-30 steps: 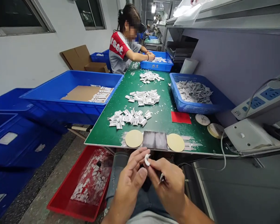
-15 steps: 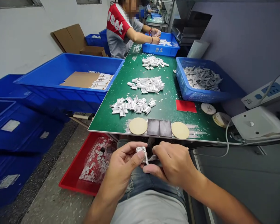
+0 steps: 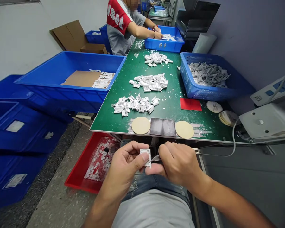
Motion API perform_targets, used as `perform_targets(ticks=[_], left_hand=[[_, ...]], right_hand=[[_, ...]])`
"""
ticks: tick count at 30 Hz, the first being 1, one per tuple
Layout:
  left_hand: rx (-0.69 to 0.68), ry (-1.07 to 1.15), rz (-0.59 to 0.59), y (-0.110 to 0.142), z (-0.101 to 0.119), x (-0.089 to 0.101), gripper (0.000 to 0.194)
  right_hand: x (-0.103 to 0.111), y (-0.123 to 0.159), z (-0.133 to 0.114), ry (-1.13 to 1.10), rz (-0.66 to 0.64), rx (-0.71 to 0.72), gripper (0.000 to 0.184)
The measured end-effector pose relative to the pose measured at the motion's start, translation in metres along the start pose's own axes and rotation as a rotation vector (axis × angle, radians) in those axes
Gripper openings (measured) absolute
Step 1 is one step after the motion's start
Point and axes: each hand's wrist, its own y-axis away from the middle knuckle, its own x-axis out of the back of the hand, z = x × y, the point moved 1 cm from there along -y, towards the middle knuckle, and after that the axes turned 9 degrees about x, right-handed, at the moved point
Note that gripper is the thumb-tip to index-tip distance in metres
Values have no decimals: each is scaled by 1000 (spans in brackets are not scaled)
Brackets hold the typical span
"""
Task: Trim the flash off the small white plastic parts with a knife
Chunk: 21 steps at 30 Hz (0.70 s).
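My left hand (image 3: pixel 127 163) pinches a small white plastic part (image 3: pixel 145 155) between thumb and fingers, just off the table's front edge and over my lap. My right hand (image 3: pixel 178 160) is closed round a knife (image 3: pixel 156 158). Its thin metal blade shows between the two hands, touching or very near the part's right edge, and a pale end sticks out behind the fist. The right thumb reaches under the part. Beyond the hands, similar white parts lie in a near pile (image 3: pixel 135 105), a middle pile (image 3: pixel 154 82) and a far pile (image 3: pixel 156 58).
On the green table (image 3: pixel 109 122) lie pale round discs, dark abrasive squares (image 3: pixel 162 127) and a red sheet (image 3: pixel 190 104). A blue basket (image 3: pixel 184 76) of parts stands right. Left are a blue bin (image 3: pixel 38 77) and a low red tray (image 3: pixel 73 177). A co-worker reaches into a far blue tray (image 3: pixel 163 47).
My left hand has turned the white part slightly, so its face shows more squarely. The knife's pale end now shows behind my right hand. The co-worker's hands have dipped lower into the tray.
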Motion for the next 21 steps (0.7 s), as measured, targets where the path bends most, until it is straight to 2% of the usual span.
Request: perform_targets(ticks=[21], left_hand=[[0, 16, 50, -2, -3, -7, 27]], right_hand=[[-6, 10, -4, -36, 79, -39, 60]])
